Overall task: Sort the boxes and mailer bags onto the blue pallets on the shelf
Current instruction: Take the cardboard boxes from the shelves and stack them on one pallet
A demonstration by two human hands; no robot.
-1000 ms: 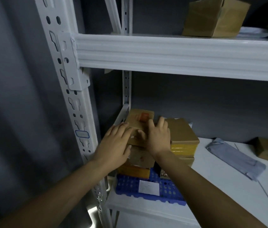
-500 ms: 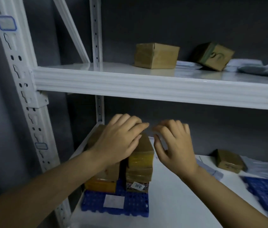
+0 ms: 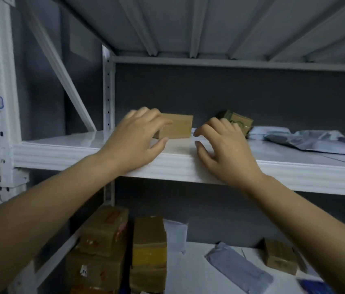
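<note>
The brown cardboard box (image 3: 178,128) lies on the upper shelf (image 3: 61,149) near its front edge, left of middle, with its long axis along that edge. The left hand (image 3: 135,139) is nearer: its fingers curve over the box's left end and the thumb is at the front face, but I cannot tell if it grips. The right hand (image 3: 222,149), spread and empty, hovers just beside the right end.
</note>
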